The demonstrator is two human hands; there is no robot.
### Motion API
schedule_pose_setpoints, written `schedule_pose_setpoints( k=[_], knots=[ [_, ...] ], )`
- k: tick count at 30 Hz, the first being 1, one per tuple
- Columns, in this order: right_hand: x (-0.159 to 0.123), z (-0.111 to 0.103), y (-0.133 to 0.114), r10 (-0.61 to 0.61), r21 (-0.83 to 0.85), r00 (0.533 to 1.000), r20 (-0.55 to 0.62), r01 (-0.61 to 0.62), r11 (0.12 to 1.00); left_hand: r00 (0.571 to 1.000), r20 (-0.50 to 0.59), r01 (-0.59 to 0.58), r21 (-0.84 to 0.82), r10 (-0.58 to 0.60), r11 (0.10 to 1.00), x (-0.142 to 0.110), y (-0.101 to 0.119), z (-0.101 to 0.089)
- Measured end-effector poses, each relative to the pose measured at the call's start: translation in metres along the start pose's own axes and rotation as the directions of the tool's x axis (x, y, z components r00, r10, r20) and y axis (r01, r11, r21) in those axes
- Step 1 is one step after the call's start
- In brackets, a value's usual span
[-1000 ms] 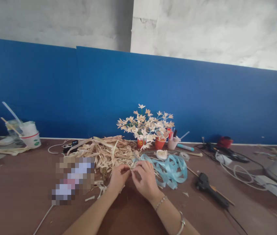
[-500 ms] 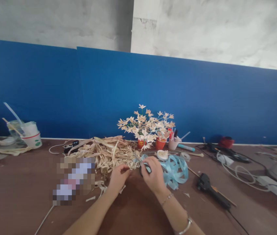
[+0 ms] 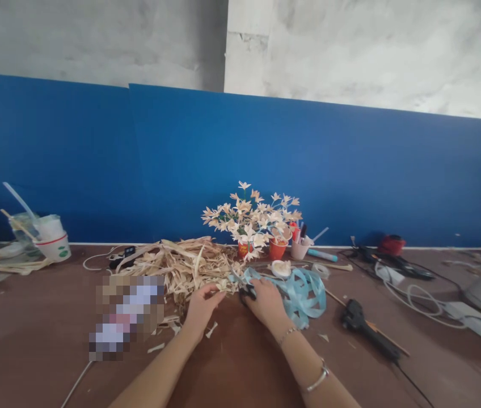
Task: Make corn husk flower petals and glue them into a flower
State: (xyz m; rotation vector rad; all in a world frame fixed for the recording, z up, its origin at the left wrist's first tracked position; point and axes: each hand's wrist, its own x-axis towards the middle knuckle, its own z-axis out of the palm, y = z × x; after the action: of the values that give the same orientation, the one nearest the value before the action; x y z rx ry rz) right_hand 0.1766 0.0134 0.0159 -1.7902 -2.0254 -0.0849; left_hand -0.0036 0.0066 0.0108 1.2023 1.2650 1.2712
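Note:
My right hand [image 3: 266, 303] is low over the table, closed around the dark handles of a pair of scissors [image 3: 247, 291]. The blades point away, toward the pale strips and the blue ribbon. My left hand [image 3: 201, 309] is at the near edge of a heap of dried, straw-coloured husk strips [image 3: 181, 263]. Its thumb and forefinger come together in a pinch; whatever lies between them is too small to make out. Light blue ribbon [image 3: 306, 297] lies in loose loops just right of my right hand. Small pale scraps [image 3: 211, 330] are scattered below my left hand.
Pale handmade flowers [image 3: 251, 218] stand in red cups at the back, beside a pen cup [image 3: 300, 249]. A black glue gun [image 3: 368, 328] with its cord lies right. A blurred-out object [image 3: 125, 317] sits left. White cables [image 3: 419, 300] and a paper cup [image 3: 55, 246] flank the table.
My right hand has lowered the scissors, which now lie flatter near the table. My left hand has shifted slightly left, and a scrap below it shows more fully.

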Motion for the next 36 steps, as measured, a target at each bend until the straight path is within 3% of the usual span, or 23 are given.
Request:
schedule_pose_setpoints(
  k=[4,11,19,23,29,36],
  knots=[
    [0.001,-0.001,-0.001,-0.016,-0.033,0.998,0.068,0.018,0.999,1.0,0.012,0.015,-0.031,-0.014,0.999,0.0,0.001,0.0],
    [-0.002,-0.01,-0.002,-0.003,-0.01,1.0,0.003,0.003,1.0,1.0,-0.022,0.007,-0.046,-0.008,0.999,0.003,-0.002,-0.002],
    [0.0,-0.006,0.006,-0.006,0.291,0.998,-0.058,0.022,0.957,0.998,0.001,0.061,-0.185,-0.062,0.981,0.005,0.005,-0.007],
    [-0.001,-0.019,0.007,-0.066,0.313,0.995,-0.068,0.084,0.946,0.997,-0.026,0.069,-0.219,-0.076,0.973,0.008,0.012,-0.015],
    [-0.005,-0.04,0.005,-0.251,0.283,0.967,0.039,0.23,0.931,0.995,-0.03,0.086,-0.204,-0.094,0.975,0.013,0.017,-0.025],
    [-0.011,-0.044,-0.01,-0.332,0.285,0.943,0.037,0.308,0.908,0.997,-0.049,-0.055,-0.027,0.054,0.998,0.019,0.009,-0.028]
  ],
)
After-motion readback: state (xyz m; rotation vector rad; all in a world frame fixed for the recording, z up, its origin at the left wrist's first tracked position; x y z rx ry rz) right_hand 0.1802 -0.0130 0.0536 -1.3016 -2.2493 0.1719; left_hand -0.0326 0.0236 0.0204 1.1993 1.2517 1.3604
